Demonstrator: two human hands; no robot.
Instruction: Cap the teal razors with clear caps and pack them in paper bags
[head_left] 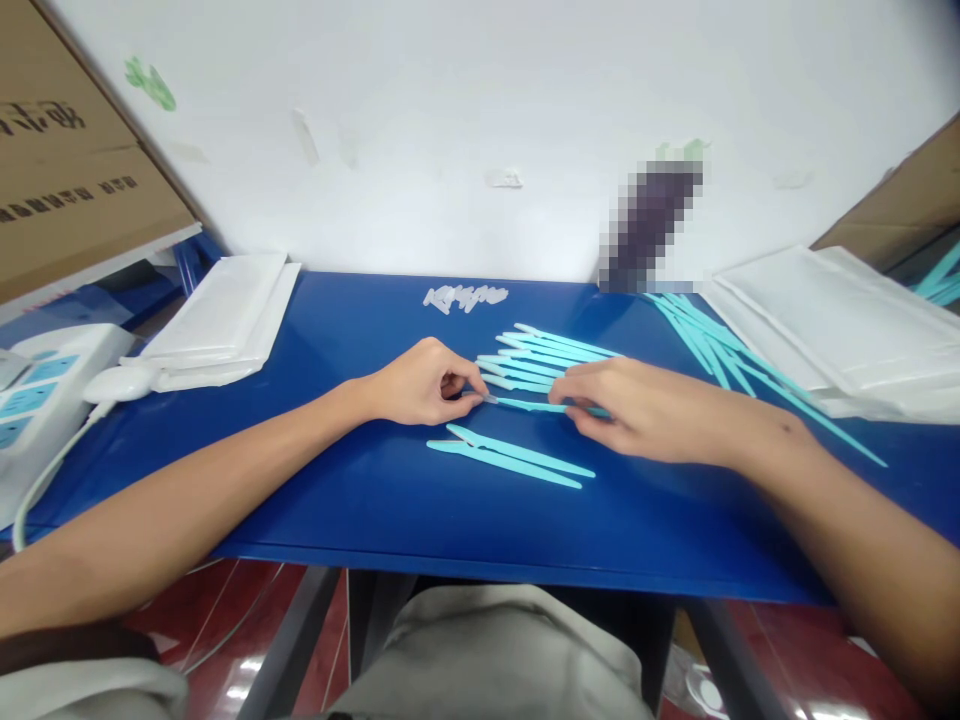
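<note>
My right hand (611,405) is closed around the handle of a turquoise eyebrow razor (529,405), which lies nearly level just above the blue table. At the razor's left end, my left hand (435,385) pinches a small clear blade cover (490,399) between thumb and fingertips; whether it is on the blade or just touching it, I cannot tell. Behind both hands several razors (555,347) lie side by side, partly hidden by my right hand. Two more razors (517,460) rest in front, close to each other. A small heap of clear whitish pieces (465,297) sits farther back.
A loose pile of razors (712,345) lies at the back right, beside white packets (847,320). More white packets (225,310) and a power strip (52,390) are on the left. Cardboard boxes (82,150) flank the table (360,510); a white wall stands behind.
</note>
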